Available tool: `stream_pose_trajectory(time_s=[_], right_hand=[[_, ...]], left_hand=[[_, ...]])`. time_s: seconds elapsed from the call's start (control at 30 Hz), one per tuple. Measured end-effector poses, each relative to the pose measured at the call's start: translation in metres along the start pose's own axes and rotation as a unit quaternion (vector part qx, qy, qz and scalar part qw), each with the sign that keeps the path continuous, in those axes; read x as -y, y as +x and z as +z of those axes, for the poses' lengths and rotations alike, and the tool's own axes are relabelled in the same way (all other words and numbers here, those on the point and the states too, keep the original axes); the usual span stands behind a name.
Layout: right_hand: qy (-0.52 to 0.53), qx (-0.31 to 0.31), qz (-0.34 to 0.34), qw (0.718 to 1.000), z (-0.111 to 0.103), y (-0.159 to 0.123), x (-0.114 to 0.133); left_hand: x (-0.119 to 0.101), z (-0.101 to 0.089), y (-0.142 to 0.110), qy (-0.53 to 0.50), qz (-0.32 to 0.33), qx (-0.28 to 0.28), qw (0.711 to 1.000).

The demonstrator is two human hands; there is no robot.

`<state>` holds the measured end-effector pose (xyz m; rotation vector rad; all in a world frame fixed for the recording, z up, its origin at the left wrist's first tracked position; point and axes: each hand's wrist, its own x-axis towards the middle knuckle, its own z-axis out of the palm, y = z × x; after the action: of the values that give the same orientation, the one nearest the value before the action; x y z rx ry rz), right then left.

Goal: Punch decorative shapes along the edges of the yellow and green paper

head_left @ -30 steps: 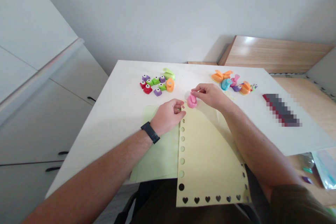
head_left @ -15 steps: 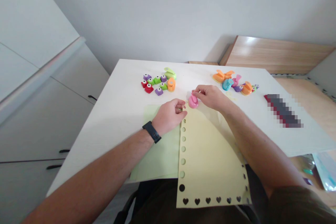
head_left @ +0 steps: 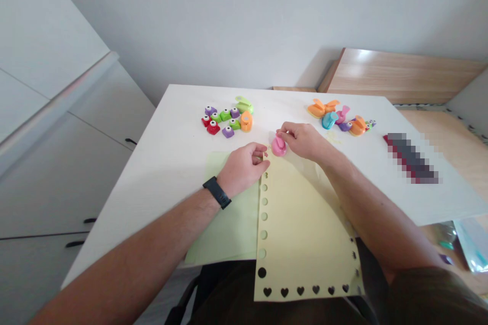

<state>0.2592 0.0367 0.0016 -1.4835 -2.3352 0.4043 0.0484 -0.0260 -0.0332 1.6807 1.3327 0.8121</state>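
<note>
A pink craft punch (head_left: 279, 147) sits at the top edge of a yellow paper sheet (head_left: 301, 223). My right hand (head_left: 301, 138) pinches the punch's raised lever between thumb and fingers. At the sheet's upper left edge, my left hand (head_left: 246, 166) has its fingers curled round the paper, close to the punch. Round holes run down the sheet's left edge, hearts line the bottom, and small cut-outs dot the right edge. My right forearm covers part of the sheet's right side. Pale green paper (head_left: 224, 228) lies beneath my left wrist.
Several small red, green and purple punches (head_left: 225, 114) cluster at the back left beside an orange punch (head_left: 246, 121). Behind my right hand stand more punches, including a blue one (head_left: 330, 120). Yellow paper scraps (head_left: 334, 137) lie nearby. A blurred dark object (head_left: 412, 158) rests at the right.
The view shifts slightly. Both hands keep their places on the sheet and the pink punch, with no clear movement of either.
</note>
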Motion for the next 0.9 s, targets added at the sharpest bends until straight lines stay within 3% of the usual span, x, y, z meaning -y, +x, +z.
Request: stream_pose_trajectory(time_s=[0.4,0.7,0.9], right_hand=[[-0.019,0.036,0.017,0.999,0.002,0.003,0.0],[0.046,-0.038,0.029,0.998,0.001,-0.016,0.006],[0.069,-0.029,0.041,0.996,0.005,-0.02,0.012]], left_hand=[[-0.001,0.0,-0.001,-0.003,-0.002,0.007,1.0],[-0.004,-0.001,-0.002,-0.006,-0.006,0.005,1.0],[-0.002,0.0,-0.001,-0.004,-0.006,0.008,1.0]])
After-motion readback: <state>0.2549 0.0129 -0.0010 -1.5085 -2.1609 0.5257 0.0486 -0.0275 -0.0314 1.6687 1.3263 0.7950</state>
